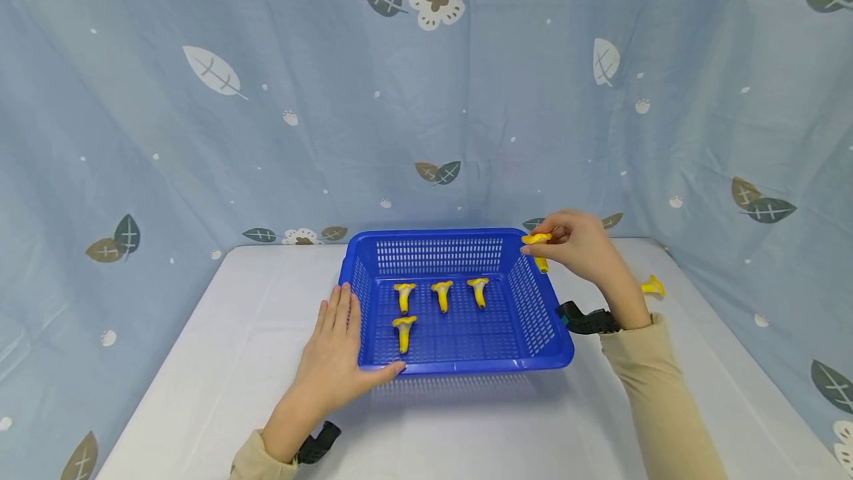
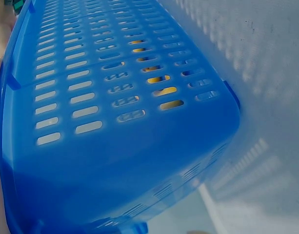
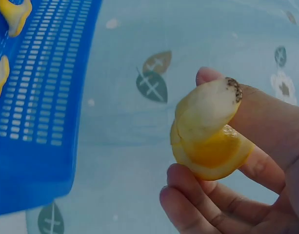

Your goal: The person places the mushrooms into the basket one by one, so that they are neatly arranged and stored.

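Observation:
My right hand (image 1: 581, 247) pinches a yellow chanterelle mushroom (image 1: 541, 265) between thumb and fingers, at the right rim of a blue plastic basket (image 1: 466, 367). In the right wrist view, the held mushroom (image 3: 208, 109) shows a pale stem with a dark speckled end and a yellow cap. My left hand (image 1: 333, 358) lies with straight fingers along the basket's left rim, its thumb reaching over the front rim. Inside, three chanterelles (image 1: 443, 296) stand in a back row, with another chanterelle (image 1: 403, 333) in front at the left.
A further chanterelle (image 1: 653, 286) lies on the white table (image 1: 220, 361), right of the basket and partly behind my right wrist. Behind the table hangs a blue curtain (image 1: 320, 95) with leaf and flower prints. Through the slotted basket wall (image 2: 115, 161), yellow shows in the left wrist view.

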`<state>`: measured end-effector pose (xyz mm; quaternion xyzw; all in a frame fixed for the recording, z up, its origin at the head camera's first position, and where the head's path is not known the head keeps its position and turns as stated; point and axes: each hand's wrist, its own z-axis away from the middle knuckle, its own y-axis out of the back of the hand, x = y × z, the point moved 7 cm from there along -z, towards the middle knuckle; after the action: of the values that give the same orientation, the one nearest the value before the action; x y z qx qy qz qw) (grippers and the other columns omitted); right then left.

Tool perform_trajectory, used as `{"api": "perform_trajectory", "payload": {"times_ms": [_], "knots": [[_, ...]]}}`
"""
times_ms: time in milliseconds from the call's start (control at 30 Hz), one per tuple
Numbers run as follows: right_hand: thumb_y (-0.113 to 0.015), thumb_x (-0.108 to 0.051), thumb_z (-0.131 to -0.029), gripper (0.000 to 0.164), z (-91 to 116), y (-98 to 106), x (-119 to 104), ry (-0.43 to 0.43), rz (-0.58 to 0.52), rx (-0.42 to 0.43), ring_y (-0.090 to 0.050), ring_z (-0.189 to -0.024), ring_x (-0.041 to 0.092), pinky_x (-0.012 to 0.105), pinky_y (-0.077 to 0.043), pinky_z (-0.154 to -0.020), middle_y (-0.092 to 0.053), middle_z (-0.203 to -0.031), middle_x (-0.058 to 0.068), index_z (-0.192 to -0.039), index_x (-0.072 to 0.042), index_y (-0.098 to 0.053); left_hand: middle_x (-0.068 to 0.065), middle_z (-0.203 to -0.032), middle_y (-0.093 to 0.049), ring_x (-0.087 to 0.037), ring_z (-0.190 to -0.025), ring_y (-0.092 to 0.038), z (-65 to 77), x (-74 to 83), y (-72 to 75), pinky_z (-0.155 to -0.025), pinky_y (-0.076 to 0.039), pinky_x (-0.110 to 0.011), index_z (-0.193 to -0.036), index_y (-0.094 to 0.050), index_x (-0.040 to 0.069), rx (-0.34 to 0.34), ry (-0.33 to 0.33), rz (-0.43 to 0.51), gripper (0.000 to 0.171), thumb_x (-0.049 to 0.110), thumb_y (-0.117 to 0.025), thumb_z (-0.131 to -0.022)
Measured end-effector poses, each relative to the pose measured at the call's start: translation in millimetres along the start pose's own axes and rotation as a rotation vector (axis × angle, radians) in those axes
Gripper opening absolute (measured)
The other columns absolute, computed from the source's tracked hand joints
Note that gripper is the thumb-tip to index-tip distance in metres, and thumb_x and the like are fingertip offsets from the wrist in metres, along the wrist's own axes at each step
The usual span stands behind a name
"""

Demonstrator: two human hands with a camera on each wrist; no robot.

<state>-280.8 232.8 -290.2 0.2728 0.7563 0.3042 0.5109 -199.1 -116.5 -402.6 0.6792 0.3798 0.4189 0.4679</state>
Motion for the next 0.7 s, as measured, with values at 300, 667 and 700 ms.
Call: {"api": "perform_trajectory", "payload": {"times_ms": [300,667,700], "knots": [[-0.084,-0.023,-0.081,0.024,-19,-25,-21,0.026,0.019,-0.106,-0.052,-0.068,0.023,0.033,-0.044,-0.059,-0.062,-0.083,0.009,-0.091,-0.003,-0.074,-0.029,-0.161,-0.007,-0.038,-0.150,0.001,0.5,-1.2,1.1,-0.121,-0.008,-0.051,-0.152,-0.020,-0.013,0.001,0.002,0.009,0.129,0.086,-0.054,-0.075],[-0.086,-0.027,-0.078,0.021,-44,-60,-37,0.083,-0.001,-0.226,-0.037,-0.051,0.013,0.028,-0.032,-0.050,-0.061,-0.069,0.001,-0.076,-0.011,-0.072,-0.031,-0.161,-0.007,-0.039,-0.150,0.001,0.5,0.1,2.4,-0.121,-0.009,-0.052,-0.151,-0.021,-0.013,0.006,0.000,-0.001,0.129,0.084,-0.056,-0.074],[-0.086,-0.026,-0.078,0.021,-45,-64,-38,0.087,-0.011,-0.235,-0.037,-0.051,0.014,0.028,-0.032,-0.050,-0.060,-0.067,0.001,-0.075,-0.011,-0.072,-0.031,-0.160,-0.008,-0.039,-0.150,0.001,0.5,0.4,2.6,-0.121,-0.010,-0.052,-0.151,-0.021,-0.014,0.007,-0.001,-0.002,0.129,0.084,-0.056,-0.074]]}}
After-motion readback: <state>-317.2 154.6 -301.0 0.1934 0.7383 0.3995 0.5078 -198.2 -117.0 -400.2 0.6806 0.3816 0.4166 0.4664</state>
